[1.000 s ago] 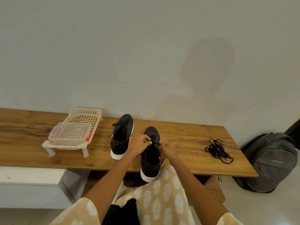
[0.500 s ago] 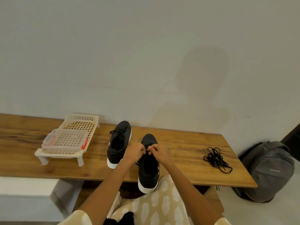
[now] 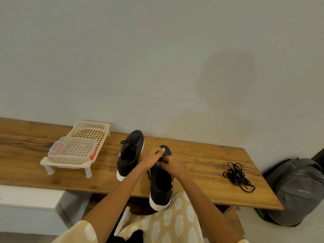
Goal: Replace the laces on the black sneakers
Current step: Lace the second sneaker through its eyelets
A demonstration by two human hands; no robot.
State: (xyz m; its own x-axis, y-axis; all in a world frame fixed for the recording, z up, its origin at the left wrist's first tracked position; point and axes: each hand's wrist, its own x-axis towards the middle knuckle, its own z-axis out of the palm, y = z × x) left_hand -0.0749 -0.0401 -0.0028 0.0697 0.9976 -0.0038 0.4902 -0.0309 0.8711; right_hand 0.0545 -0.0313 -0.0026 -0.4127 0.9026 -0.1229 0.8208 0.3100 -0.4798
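We see the nearer black knit sneaker with a white rubber sole (image 3: 162, 186) lying on the long wooden worktop (image 3: 206, 162), its long axis running from the worktop's near edge toward the wall, toe pointing at the wall and heel jutting a little over the near edge above a patterned beige lap. Our left hand (image 3: 152, 157) and right hand (image 3: 171, 163) meet over the front of that sneaker, just behind its toe; the fingers of both are curled tight and appear to pinch the thin black lace there, though the lace itself is mostly hidden beneath them, and a short loose end hangs at the sneaker's left side. Left of this sneaker and a little nearer the wall lies the second black sneaker with a white sole (image 3: 130, 155), parallel, toe also toward the wall, its black lace tied in a bow near the toe. Further left of the sneakers stands a cream plastic lattice rack on short legs (image 3: 91, 135), carrying a clear ribbed plastic box with red clips (image 3: 73, 151). Right of the nearer sneaker, well apart, a loose tangle of thin black cord laces (image 3: 237, 176) lies on the smooth grained wood. Beyond the worktop's right end a grey fabric backpack (image 3: 296, 190) sits on the floor.
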